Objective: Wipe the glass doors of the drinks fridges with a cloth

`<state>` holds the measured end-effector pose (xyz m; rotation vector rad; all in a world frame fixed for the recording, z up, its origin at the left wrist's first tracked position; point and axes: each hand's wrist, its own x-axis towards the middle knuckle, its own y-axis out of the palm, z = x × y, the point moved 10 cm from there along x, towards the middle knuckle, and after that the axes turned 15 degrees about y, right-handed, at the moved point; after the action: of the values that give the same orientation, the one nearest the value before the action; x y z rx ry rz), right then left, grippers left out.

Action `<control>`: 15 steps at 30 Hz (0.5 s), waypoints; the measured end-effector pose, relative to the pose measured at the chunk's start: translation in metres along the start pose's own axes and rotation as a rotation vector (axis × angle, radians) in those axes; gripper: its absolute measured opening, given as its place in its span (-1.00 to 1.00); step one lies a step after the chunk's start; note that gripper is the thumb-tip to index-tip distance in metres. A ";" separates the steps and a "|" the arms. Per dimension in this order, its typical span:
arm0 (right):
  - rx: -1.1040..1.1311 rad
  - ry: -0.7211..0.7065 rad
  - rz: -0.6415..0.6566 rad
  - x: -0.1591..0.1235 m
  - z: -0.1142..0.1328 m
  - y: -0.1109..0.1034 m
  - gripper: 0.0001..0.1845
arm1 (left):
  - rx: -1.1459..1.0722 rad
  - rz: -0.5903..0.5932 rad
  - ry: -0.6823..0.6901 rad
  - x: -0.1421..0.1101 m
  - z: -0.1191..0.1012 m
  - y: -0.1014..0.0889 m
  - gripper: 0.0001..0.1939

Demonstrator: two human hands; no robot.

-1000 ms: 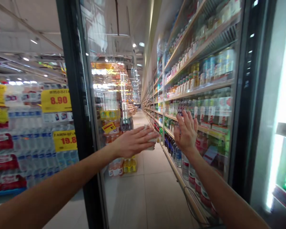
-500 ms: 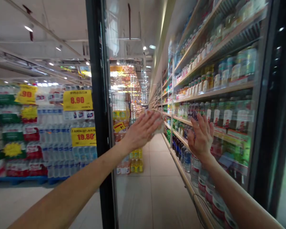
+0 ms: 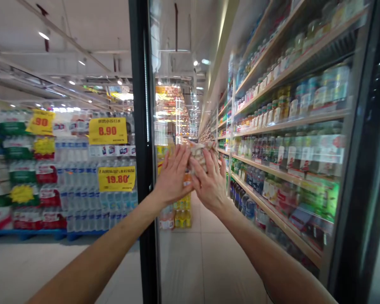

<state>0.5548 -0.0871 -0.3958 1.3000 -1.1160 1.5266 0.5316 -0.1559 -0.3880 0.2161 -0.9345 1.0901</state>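
Note:
A crumpled pale cloth [image 3: 200, 152] is pressed between the fingertips of both my hands at chest height, against or just in front of the glass fridge door [image 3: 177, 261]. My left hand [image 3: 172, 179] reaches in from the left, fingers stretched up along the cloth's left side. My right hand [image 3: 210, 185] sits close beside it, fingers on the cloth's right side and underside. The two hands almost touch. The door's black frame [image 3: 142, 126] stands just left of my left wrist.
Behind the glass on the right run shelves of bottled drinks [image 3: 288, 147]. On the left stand stacked packs of water with yellow price signs [image 3: 107, 131]. A tiled aisle [image 3: 205, 253] leads straight ahead. Small bottle packs [image 3: 177, 217] sit on the floor beyond the door.
My right hand has left the glass on the right and swung left to join my left hand on the cloth. The view has shifted slightly right.

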 end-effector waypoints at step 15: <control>-0.086 0.627 -0.492 0.005 -0.251 -0.113 -0.52 | 0.136 -0.090 -0.211 -0.028 0.015 0.003 -0.23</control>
<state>0.5966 0.1854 -0.3967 0.8519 -0.4147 1.3448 0.5172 -0.1817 -0.3997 0.4886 -1.0290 1.0617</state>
